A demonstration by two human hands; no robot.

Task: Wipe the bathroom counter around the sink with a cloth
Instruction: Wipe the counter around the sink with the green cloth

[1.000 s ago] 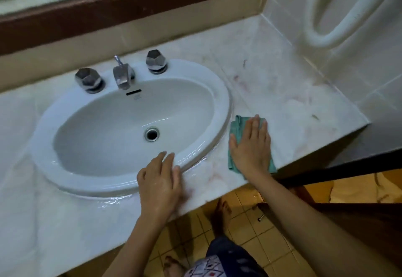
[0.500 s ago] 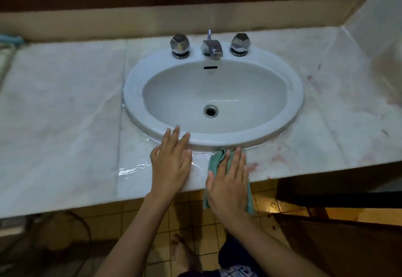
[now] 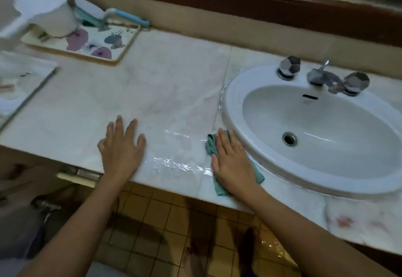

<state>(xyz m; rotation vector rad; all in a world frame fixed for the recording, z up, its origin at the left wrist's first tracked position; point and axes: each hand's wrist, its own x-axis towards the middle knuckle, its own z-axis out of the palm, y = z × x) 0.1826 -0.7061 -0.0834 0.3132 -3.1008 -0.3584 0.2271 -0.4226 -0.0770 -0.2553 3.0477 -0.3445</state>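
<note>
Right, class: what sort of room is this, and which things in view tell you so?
Most likely a bathroom: an oval sink with a metal faucet, set in a marble counter.

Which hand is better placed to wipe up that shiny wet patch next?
Right hand: it presses the green cloth beside the wet patch; the left hand lies bare on the counter.

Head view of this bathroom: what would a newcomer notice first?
The right hand pressing a green cloth flat on the counter, right beside the white sink. The left hand lies flat farther left, with a shiny wet patch between them. At the far left stands a flowered tray bearing a white jug.
</note>
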